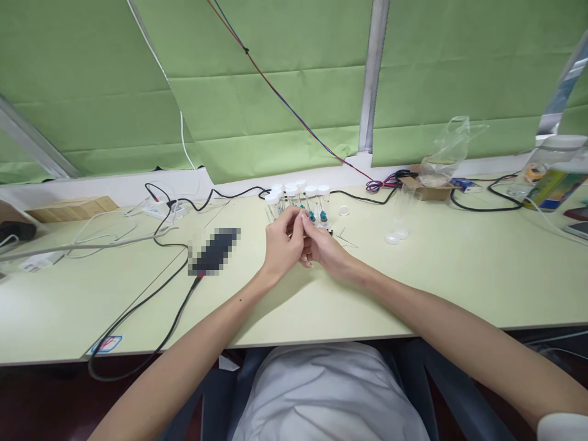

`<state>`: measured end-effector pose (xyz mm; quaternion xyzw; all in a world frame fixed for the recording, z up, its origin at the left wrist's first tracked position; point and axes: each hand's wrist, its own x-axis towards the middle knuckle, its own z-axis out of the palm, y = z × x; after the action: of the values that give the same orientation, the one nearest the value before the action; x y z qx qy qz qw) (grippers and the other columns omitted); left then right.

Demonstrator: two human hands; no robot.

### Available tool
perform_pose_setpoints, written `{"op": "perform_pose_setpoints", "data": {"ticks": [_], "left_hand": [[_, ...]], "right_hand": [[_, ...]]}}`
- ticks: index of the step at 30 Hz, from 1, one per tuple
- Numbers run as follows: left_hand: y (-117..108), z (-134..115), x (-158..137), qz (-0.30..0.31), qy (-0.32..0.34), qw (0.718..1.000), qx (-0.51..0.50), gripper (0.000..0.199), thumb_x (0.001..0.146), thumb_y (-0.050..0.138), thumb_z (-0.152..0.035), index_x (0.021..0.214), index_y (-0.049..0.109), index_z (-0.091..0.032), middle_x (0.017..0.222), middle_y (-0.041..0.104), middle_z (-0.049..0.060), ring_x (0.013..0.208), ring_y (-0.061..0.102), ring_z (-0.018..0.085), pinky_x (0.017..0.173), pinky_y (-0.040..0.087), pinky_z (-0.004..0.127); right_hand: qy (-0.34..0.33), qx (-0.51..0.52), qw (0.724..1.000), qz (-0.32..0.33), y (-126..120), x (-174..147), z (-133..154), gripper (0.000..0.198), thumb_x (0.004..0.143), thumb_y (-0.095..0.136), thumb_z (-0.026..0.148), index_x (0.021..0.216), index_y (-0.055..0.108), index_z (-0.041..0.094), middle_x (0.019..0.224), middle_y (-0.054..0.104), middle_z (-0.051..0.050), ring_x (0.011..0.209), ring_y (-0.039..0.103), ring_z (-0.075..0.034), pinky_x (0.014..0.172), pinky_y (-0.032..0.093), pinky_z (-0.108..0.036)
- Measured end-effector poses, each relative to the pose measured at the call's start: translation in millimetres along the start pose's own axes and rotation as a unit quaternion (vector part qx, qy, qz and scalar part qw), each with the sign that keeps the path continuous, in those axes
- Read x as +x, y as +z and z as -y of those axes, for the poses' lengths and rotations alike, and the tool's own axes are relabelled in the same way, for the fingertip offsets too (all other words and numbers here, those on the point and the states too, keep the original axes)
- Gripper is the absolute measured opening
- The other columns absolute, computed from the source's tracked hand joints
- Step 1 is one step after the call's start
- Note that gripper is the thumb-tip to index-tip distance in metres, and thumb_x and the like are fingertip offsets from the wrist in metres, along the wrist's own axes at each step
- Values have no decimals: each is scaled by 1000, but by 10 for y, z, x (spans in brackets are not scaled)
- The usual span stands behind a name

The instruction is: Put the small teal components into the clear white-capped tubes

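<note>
My left hand (283, 240) and my right hand (325, 246) meet above the middle of the desk, thumbs and fingertips pinched together. What they hold between them is too small or hidden to make out. Just behind them stand several clear vials (324, 201) with white caps, some with small teal parts inside. My hands partly hide these vials. To the right of my right hand lie thin wire-like pieces (347, 240), and farther back a loose white cap (343, 210). Clear, white-ended tubes (399, 222) are further right.
A cardboard box (425, 188) with a clear plastic bag (448, 156) sits at the back right, near a large clear jar (558, 174). On the left are a blurred-out dark device (214, 252) on a black cable (177, 327), a power strip (163, 209) and wooden blocks (76, 210).
</note>
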<state>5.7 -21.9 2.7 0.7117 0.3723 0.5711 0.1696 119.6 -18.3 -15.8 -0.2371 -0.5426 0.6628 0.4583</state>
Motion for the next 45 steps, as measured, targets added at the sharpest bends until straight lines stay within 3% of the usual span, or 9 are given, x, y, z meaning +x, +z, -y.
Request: {"op": "perform_pose_setpoints", "data": {"ticks": [25,35,45], "left_hand": [[15,25,-3,-7,0,1000,2,20,97,53,-37,88,59,-20,77,64,0,65,60,13,63,48,24],[-2,69,35,-35,2,999,-4,19,97,53,-36,89,59,-20,79,67,1,70,67,15,67,52,26],[3,53,28,-30,0,1000,-7,20,97,54,-37,88,60,-21,78,67,1,70,67,15,64,52,25]], "right_hand": [[30,48,998,-24,18,65,-53,67,83,40,84,66,50,21,47,46,2,42,44,-12,42,35,-26],[5,96,995,-27,26,35,-22,53,76,70,70,72,51,21,47,46,7,42,41,-9,45,31,-24],[9,128,992,-19,21,26,-5,52,77,70,67,68,50,20,47,45,6,42,39,-8,47,29,-25]]}}
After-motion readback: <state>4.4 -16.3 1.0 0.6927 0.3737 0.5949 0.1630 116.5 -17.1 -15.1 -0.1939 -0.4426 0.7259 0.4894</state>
